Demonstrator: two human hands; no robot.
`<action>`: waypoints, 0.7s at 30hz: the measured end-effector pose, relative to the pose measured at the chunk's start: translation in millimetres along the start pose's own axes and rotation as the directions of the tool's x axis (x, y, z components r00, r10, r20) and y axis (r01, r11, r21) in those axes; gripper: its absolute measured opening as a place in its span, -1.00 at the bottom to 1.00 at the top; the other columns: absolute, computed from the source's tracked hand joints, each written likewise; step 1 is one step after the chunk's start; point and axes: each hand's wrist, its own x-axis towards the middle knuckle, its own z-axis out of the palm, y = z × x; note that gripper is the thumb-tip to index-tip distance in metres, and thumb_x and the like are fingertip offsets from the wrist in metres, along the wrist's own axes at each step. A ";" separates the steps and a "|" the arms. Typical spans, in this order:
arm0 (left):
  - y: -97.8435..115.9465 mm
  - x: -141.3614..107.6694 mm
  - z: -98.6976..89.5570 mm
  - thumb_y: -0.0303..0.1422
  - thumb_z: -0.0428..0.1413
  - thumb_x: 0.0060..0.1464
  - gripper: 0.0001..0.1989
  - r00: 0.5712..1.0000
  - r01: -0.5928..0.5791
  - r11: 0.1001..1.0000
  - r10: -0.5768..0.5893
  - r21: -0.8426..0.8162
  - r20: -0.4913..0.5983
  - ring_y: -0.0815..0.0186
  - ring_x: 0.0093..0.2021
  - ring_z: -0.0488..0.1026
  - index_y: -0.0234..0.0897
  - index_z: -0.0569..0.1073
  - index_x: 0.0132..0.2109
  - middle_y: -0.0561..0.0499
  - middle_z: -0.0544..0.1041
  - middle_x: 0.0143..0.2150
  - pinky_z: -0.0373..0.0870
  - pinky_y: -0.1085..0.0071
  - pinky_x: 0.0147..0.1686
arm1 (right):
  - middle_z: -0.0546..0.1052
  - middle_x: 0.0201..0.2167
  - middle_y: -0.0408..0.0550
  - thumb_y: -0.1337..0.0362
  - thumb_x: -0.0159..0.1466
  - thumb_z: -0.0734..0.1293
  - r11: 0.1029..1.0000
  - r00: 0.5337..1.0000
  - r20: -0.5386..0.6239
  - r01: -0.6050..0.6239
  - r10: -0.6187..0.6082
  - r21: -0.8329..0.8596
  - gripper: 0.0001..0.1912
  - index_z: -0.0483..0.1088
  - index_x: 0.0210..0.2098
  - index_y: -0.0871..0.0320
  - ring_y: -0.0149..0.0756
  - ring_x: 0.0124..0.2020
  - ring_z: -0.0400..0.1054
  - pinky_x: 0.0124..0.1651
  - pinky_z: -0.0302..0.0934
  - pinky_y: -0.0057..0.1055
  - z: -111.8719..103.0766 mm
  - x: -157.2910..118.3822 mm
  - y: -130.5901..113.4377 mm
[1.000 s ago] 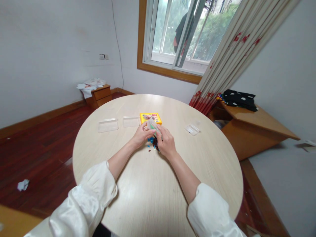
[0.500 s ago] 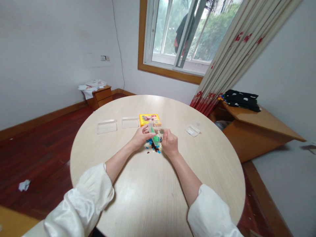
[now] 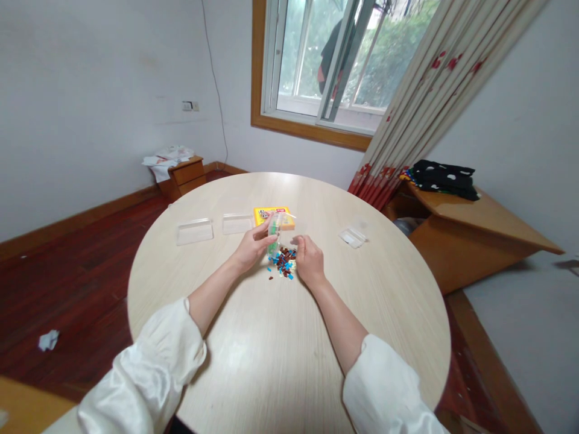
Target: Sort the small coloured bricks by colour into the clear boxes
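My left hand (image 3: 251, 248) grips a clear plastic box (image 3: 274, 226) that is tilted on its side, with something green inside it. A small pile of blue, brown and cream building bricks (image 3: 284, 263) lies on the table just below the box. To the right of the pile, my right hand (image 3: 310, 258) is closed with thumb and fingers together, apart from the box. What its fingers hold, if anything, cannot be made out. Behind the clear box lies a yellow printed box (image 3: 265, 213), partly covered by it.
Two clear plastic trays (image 3: 194, 232) stand at the left of the round table (image 3: 253, 361). A clear container with white pieces (image 3: 353, 237) lies to the right. Beyond the table are a low cabinet with papers (image 3: 187, 170) and a tilted wooden desk (image 3: 479, 235).
The clear box has swung left and up, away from my right hand, with my left hand still on it. More of the brick pile shows now.
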 end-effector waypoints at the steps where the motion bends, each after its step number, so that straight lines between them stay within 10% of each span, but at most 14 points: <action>1: 0.6 0.3 -1.5 -0.30 0.30 -0.23 -0.36 1.000 0.000 1.000 0.000 0.008 0.001 0.13 0.18 0.23 -0.21 0.41 0.09 -0.11 0.45 0.07 0.01 0.22 0.20 | 0.53 -0.39 -0.03 0.21 0.37 -0.07 1.000 1.000 0.005 -0.013 0.013 -0.010 -0.58 0.35 -0.34 0.14 -0.29 -0.34 0.39 -0.27 0.17 -0.40 0.2 0.2 0.4; 21: 6.3 1.2 -13.6 -0.46 0.34 -0.33 -0.46 0.989 0.015 0.996 -0.027 0.083 0.147 0.12 0.23 0.17 -0.17 0.53 -0.07 -0.10 0.47 0.06 -0.09 0.15 0.24 | 0.55 -0.42 -0.01 0.17 0.30 0.05 0.939 0.947 0.048 -0.321 0.318 0.124 -0.64 0.38 -0.43 0.14 -0.28 -0.33 0.42 -0.20 0.21 -0.37 0.2 3.1 6.2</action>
